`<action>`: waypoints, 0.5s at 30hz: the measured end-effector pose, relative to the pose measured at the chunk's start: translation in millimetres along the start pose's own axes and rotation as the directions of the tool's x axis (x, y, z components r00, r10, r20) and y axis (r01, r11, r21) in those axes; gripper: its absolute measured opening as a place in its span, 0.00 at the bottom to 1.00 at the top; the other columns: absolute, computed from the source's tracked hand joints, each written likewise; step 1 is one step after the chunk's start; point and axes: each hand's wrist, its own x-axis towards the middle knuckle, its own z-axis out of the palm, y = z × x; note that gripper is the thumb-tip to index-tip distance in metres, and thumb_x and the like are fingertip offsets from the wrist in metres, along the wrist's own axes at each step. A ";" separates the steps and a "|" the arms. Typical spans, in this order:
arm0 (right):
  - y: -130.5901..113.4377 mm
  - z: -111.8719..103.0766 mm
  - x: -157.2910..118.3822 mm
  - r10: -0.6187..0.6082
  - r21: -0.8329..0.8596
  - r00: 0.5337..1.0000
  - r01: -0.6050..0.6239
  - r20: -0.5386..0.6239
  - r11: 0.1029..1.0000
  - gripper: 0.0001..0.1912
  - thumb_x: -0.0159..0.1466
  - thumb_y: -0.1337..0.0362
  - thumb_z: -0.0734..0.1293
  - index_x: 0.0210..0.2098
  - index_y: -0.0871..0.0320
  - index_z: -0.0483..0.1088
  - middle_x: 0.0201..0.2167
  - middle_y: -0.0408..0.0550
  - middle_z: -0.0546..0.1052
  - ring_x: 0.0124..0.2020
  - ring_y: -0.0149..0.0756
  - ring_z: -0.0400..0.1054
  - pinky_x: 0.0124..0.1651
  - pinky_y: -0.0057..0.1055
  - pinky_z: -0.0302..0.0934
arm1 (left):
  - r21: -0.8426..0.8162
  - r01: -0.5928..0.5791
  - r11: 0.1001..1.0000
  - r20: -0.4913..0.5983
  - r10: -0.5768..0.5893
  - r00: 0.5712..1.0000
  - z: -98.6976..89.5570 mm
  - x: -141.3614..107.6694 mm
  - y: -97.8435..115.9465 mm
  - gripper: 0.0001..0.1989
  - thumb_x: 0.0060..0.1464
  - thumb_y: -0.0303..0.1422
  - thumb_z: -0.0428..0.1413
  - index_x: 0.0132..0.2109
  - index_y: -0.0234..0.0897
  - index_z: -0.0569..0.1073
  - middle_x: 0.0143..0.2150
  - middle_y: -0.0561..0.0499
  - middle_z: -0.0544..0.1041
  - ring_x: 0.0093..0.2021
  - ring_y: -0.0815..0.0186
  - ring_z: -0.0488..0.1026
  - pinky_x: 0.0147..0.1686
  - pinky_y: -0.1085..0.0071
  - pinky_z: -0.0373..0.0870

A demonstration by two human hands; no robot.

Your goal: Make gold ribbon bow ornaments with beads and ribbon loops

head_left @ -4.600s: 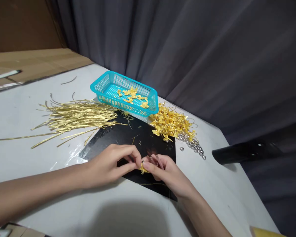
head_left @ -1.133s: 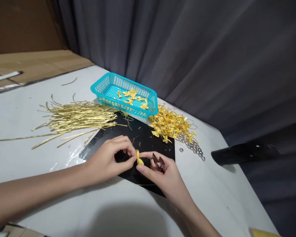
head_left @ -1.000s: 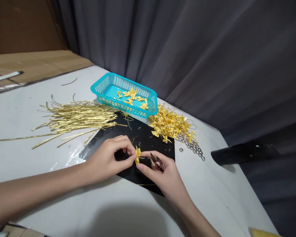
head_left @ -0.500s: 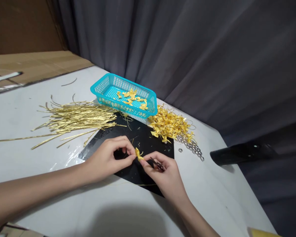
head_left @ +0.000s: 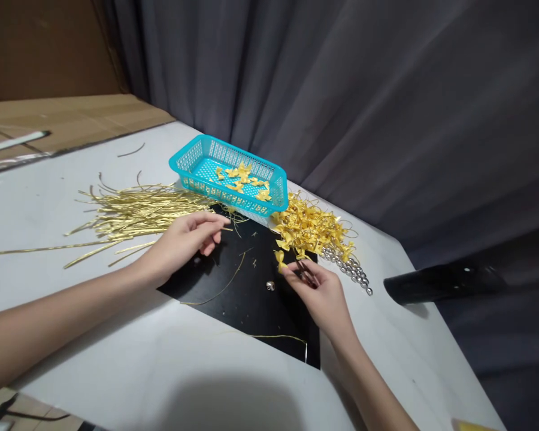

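A yellow bow (head_left: 280, 260) is pinched between the thumb and fingertip of my right hand (head_left: 317, 290), which also has a small dark tool (head_left: 308, 276) in its curled fingers. My left hand (head_left: 191, 239) is closed at the near end of the gold cords (head_left: 135, 212), with a short bit of cord showing at its fingertips. Between the hands, a small silvery piece (head_left: 270, 286) lies on the black mat (head_left: 233, 305). Thin gold strands cross the mat.
Behind the mat stands a blue basket (head_left: 229, 143) with several yellow bows. To its right lie a heap of yellow bows (head_left: 312, 224) and silver rings (head_left: 359, 278). A black cylinder (head_left: 413, 287) is farther right, before the grey curtain (head_left: 386, 108).
My hands have moved apart. The left has let go of the bow and moved up and left to the gold cords; the right has moved right and up with the bow. The silvery piece is now visible.
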 end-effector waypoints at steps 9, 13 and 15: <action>14.7 -35.5 14.6 -0.009 -0.254 0.999 0.018 0.038 0.967 0.22 0.56 0.47 0.67 0.41 0.56 0.70 0.18 0.35 0.58 0.22 0.35 0.58 0.29 0.29 0.51 | -0.123 0.081 0.989 0.059 -0.074 0.996 0.8 -0.6 0.4 0.11 0.50 0.38 0.62 0.36 0.35 0.74 0.32 0.54 0.76 0.25 0.75 0.71 0.25 0.80 0.65; 11.5 -56.3 9.1 0.010 -0.328 0.983 0.052 0.183 0.943 0.17 0.61 0.47 0.63 0.37 0.54 0.67 0.19 0.36 0.62 0.23 0.35 0.60 0.28 0.29 0.53 | -0.044 -0.080 0.996 0.061 0.083 0.995 0.6 -1.8 4.2 0.12 0.54 0.41 0.59 0.33 0.37 0.70 0.22 0.59 0.70 0.16 0.78 0.58 0.17 0.80 0.54; 16.2 -61.8 0.8 0.041 -0.380 0.960 0.071 0.277 0.922 0.15 0.66 0.49 0.58 0.36 0.53 0.64 0.23 0.39 0.67 0.26 0.36 0.63 0.32 0.30 0.57 | 0.015 -0.126 0.992 0.098 0.124 0.987 0.3 -2.3 5.1 0.15 0.56 0.44 0.56 0.31 0.36 0.68 0.21 0.59 0.68 0.15 0.76 0.59 0.17 0.79 0.54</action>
